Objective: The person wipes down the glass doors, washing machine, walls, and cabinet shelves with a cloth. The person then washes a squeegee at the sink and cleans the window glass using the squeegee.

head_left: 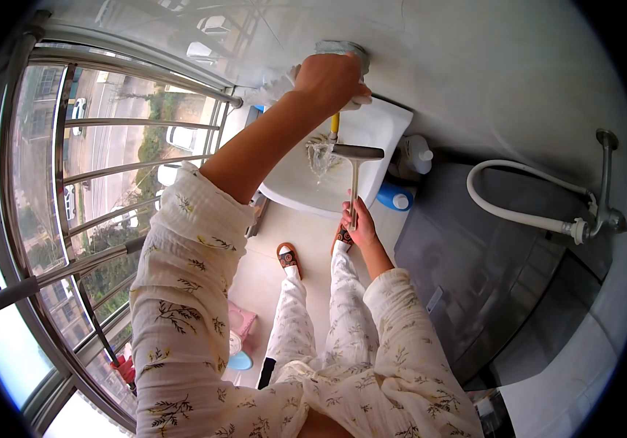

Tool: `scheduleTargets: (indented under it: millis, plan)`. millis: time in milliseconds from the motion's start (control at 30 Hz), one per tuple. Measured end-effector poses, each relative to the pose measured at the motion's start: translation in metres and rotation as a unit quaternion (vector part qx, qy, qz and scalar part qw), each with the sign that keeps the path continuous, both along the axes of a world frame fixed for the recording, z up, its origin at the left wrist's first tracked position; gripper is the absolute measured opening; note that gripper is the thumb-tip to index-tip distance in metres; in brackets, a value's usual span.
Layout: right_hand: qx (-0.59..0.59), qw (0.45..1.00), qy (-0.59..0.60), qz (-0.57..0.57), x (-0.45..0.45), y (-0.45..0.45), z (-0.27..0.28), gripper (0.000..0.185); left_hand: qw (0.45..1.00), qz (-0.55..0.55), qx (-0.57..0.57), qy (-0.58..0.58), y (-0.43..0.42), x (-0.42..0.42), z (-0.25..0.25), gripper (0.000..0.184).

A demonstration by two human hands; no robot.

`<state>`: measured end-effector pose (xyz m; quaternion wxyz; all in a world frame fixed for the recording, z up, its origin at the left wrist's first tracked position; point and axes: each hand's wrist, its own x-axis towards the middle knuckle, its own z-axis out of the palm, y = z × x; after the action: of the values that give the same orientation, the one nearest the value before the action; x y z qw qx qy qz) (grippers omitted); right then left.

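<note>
My right hand (359, 221) grips the light handle of a squeegee (358, 152), its dark-edged head raised over the white washbasin (288, 191). Clear water (320, 159) splashes into the basin just left of the squeegee head. My left arm stretches up to the wall side, where my left hand (330, 79) is closed above the basin's back edge. What its fingers hold is hidden. A grey round object (344, 50) shows just beyond that hand, and a yellow rod-like piece (335, 125) shows below it.
Metal window railings (142, 123) run along the left. Right of the basin stand a white bottle (418, 155) and a blue bottle (394, 197). A dark grey appliance (467, 248) fills the right, beneath a white hose (521, 208). A pink item (241, 320) lies on the floor.
</note>
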<state>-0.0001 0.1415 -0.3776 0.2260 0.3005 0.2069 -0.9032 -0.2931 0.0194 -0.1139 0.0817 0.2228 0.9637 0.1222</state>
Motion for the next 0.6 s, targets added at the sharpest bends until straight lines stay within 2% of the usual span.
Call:
scheduleTargets:
  millis: [200,267,400,600]
  plan:
    - [0.083,0.98,0.042,0.176,-0.006,-0.002,-0.01,0.023,1.0,-0.006,0.004,0.024,-0.001,0.0,-0.005,0.043]
    - [0.089,0.977,0.054,0.187,-0.007,-0.004,-0.013,0.022,0.999,-0.009,0.009,0.047,-0.001,0.002,-0.005,0.045]
    - [0.113,0.97,0.048,0.21,-0.007,-0.007,-0.014,0.018,1.0,0.008,-0.011,0.017,0.002,0.003,0.0,0.047]
    - [0.209,0.936,0.083,0.272,-0.004,-0.006,-0.01,0.022,0.999,0.012,-0.02,0.023,0.002,0.003,-0.002,0.047]
